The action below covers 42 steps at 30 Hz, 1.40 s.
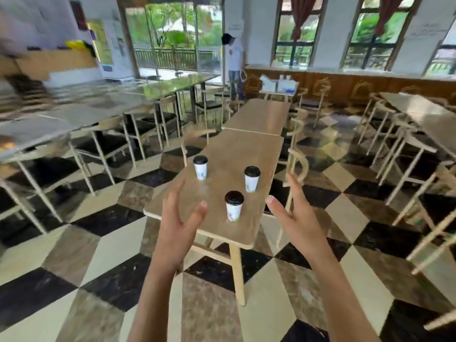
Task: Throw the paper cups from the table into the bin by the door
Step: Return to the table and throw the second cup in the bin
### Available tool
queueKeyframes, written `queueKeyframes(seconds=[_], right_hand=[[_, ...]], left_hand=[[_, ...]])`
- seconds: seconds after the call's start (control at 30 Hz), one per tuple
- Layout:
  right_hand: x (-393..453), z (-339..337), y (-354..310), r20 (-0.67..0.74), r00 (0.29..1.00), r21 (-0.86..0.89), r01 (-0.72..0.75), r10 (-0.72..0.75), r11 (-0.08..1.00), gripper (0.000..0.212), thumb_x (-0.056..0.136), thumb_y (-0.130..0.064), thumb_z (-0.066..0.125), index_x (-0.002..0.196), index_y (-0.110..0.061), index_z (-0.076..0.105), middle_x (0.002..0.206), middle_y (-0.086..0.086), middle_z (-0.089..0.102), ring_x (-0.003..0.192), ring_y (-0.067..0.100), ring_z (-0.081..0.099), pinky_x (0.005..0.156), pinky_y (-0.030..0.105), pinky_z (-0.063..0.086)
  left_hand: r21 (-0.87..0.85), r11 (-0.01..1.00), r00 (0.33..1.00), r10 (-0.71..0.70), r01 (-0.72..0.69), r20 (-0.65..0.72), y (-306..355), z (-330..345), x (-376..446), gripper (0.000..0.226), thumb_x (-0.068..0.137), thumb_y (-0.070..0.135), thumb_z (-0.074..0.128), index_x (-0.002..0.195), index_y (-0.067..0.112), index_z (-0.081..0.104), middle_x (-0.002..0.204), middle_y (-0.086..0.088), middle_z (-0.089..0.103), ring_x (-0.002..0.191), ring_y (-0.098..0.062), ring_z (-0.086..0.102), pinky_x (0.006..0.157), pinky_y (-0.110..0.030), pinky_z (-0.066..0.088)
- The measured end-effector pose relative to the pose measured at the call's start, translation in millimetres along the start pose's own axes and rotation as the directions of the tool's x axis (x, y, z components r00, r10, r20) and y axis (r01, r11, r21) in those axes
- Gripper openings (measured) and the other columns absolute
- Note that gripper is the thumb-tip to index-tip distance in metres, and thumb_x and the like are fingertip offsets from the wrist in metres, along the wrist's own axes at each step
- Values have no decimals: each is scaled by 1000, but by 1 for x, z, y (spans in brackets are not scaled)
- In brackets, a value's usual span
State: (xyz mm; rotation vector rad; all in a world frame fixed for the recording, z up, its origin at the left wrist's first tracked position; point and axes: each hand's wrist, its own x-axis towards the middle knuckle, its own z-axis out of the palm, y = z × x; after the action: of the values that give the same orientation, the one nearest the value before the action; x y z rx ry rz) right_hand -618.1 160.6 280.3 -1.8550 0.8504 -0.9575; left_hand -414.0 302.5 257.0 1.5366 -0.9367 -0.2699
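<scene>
Three white paper cups with black plastic lids stand upright on the long light-wood table (237,154), all on its near end. Largest to smallest in view: the left hand (176,218) at 7 o'clock of the nearest cup (234,206), fingers spread, holding nothing; the right hand (293,215) at 3 o'clock of it, likewise spread wide and empty; then the right cup (252,179) at 1 o'clock, well apart, and the left cup (200,167) at 11 o'clock near the table's left edge. Neither hand touches a cup. Bin and door not identifiable here. Risks, judged: a hasty two-handed reach could tip a cup; any liquid inside would spill; lids may pop if squeezed.
</scene>
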Motion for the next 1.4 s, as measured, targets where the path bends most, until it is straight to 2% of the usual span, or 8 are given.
queueKeyframes(seconds=[0.17,0.27,0.5,0.63,0.83,1.03,1.13,1.4], right_hand=[[73,44,39,60,996,-9,-69,70,998,80,89,-55,57,155,-39,15,160,-20,18,142,-4,16,106,22,18],[118,64,72,65,991,-7,-116,116,993,82,88,-57,57,155,-38,14,163,-16,15,147,3,14,108,23,17],[224,100,154,104,964,2,-245,244,969,81,90,-54,56,156,-31,15,163,-12,16,145,0,15,112,24,17],[257,112,194,87,934,-15,-348,348,937,76,92,-48,57,155,-30,18,161,-12,23,133,-7,21,106,22,20],[277,134,243,44,870,-49,-488,490,871,77,93,-45,58,156,-22,19,163,-4,21,148,10,20,113,25,18],[273,154,264,-38,825,-90,-565,564,820,73,94,-46,54,155,-25,20,161,-2,28,147,15,26,110,26,21],[272,159,281,-71,766,-87,-643,639,761,73,94,-45,52,155,-27,19,161,-2,29,145,15,30,108,25,24],[275,164,294,-63,711,-37,-703,701,710,72,93,-45,52,155,-28,19,157,-1,36,141,17,37,97,20,27]], left_hand=[[64,997,998,-48,50,-39,-48,-8,62,82,81,72,61,153,46,31,145,31,37,129,17,36,106,-31,33],[78,993,996,-81,84,-38,-80,6,107,87,79,73,62,155,41,32,153,21,34,142,-4,33,111,-35,33],[144,964,968,-236,223,83,-159,80,209,82,85,53,68,155,24,36,158,-2,38,145,-18,37,116,-40,34],[229,929,935,-327,291,139,-205,117,241,74,90,34,75,153,21,39,155,-4,42,141,-15,38,111,-29,30],[282,890,869,-428,358,250,-262,157,271,80,88,32,78,154,22,35,157,-3,37,134,-5,32,105,-25,26],[340,860,766,-500,381,404,-295,192,269,91,75,30,86,152,19,37,143,-1,37,140,-27,39,113,-52,39],[398,844,724,-522,360,451,-306,214,270,95,72,34,86,152,25,35,142,-1,36,136,-26,41,109,-54,44],[438,840,775,-498,319,390,-317,234,271,94,70,45,87,150,28,39,138,-6,44,124,-25,51,98,-46,53]])
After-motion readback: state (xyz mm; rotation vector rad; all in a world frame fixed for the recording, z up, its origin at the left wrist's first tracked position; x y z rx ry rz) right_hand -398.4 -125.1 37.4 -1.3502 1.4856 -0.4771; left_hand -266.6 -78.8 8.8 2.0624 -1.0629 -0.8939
